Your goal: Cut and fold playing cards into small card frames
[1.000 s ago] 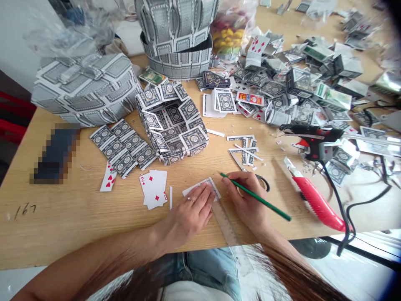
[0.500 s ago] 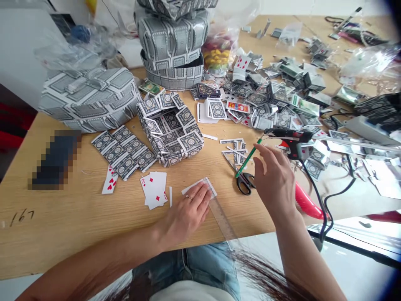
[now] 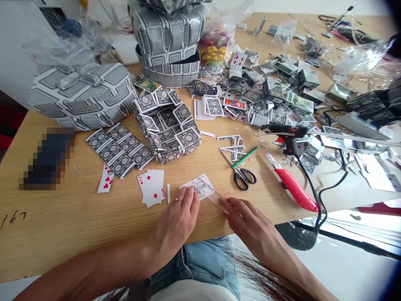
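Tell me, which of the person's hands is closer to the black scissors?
The right hand. It lies just below the scissors, on the clear ruler; the left hand is farther left, resting on the card.

Bare forearms, a ring on the left hand (image 3: 175, 221), blue jeans, seemingly a white top.

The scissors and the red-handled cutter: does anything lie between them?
No, in the head view only bare wooden table shows between the scissors and the red-handled cutter.

A glue gun (image 3: 286, 136) lies far right, a red cutter (image 3: 294, 190) nearer. Scissors (image 3: 241, 175) touch a green pencil (image 3: 244, 157). A card box (image 3: 167, 125) sits far left.
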A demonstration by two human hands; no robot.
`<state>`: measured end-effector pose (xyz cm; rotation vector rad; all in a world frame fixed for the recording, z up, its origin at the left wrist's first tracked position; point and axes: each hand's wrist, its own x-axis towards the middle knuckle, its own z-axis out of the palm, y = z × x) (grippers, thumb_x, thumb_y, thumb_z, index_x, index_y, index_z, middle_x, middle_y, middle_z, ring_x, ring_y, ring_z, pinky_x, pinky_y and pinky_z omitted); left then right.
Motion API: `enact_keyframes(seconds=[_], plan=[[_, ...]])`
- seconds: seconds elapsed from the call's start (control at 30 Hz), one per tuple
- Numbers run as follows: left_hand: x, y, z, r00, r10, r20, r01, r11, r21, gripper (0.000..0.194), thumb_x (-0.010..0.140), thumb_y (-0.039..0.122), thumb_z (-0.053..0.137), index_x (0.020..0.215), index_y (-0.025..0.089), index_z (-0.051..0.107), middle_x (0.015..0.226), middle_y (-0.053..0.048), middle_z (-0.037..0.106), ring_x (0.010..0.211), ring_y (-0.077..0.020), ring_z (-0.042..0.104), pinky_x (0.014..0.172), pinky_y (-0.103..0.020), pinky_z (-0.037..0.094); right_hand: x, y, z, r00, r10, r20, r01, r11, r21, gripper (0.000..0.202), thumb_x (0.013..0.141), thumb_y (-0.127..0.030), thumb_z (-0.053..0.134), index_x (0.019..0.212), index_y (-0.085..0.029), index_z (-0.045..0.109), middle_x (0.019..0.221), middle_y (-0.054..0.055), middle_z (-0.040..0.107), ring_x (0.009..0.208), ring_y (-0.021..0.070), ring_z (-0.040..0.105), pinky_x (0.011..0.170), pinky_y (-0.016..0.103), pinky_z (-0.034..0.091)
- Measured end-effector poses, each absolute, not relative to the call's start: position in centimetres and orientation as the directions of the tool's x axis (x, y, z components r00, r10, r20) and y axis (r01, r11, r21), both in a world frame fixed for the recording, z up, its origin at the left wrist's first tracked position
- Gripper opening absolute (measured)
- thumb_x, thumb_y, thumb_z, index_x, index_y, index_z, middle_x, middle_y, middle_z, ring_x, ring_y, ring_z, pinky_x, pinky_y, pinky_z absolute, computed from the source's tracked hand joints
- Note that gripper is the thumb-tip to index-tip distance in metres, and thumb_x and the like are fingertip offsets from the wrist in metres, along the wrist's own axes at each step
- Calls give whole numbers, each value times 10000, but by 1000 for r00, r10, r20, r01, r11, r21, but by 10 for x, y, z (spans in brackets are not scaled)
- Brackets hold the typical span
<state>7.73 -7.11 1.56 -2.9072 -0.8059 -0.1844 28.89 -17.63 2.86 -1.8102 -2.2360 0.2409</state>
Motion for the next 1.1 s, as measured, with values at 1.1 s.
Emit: enact_keyframes(seconds=[1.1], plan=[[62,-45,12,894,337,294,373,-925,-73,407,896,-19,369,1198,76,625,1191,-122,695,1100,-215,662,731,-241,569,295,-139,16,-257,941,219,923,306,-233,428,989,-175,373,1384,-184,539,1340,83,616,1245,227,578,970,377,550]])
